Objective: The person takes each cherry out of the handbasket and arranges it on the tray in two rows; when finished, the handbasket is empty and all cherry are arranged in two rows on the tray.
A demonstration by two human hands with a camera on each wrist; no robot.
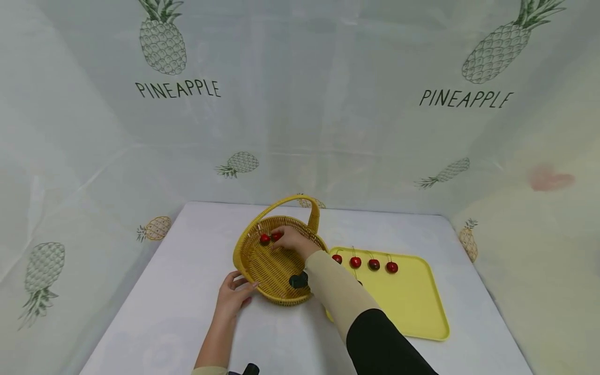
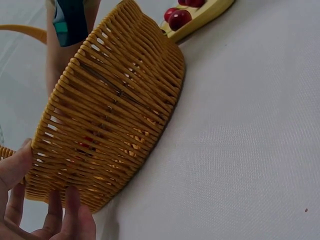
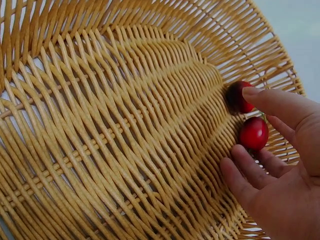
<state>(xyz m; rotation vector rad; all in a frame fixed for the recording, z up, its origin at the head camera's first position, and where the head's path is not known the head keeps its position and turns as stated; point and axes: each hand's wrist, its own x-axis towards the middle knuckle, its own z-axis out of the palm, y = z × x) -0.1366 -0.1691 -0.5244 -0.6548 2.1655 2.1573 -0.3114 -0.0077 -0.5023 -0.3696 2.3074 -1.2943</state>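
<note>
A round yellow wicker basket (image 1: 276, 268) with a tall arched handle stands on the table. My left hand (image 1: 233, 296) holds its near left side; the left wrist view shows the thumb at the rim and the fingers against the woven outer wall (image 2: 110, 105). Inside the basket, my right hand (image 1: 289, 240) reaches to the far left part of the floor. Two red cherries lie there, a darker cherry (image 3: 241, 97) touched by the thumb and a brighter cherry (image 3: 253, 133) between the thumb and the spread lower fingers. The index fingertip is partly hidden.
A yellow tray (image 1: 408, 302) lies right of the basket, its left part behind the right sleeve (image 1: 339, 289). Several cherries line its far side, among them a cherry (image 1: 391, 267). White cloth (image 1: 154, 312) covers the table, and a pineapple-print curtain (image 1: 300, 114) hangs behind.
</note>
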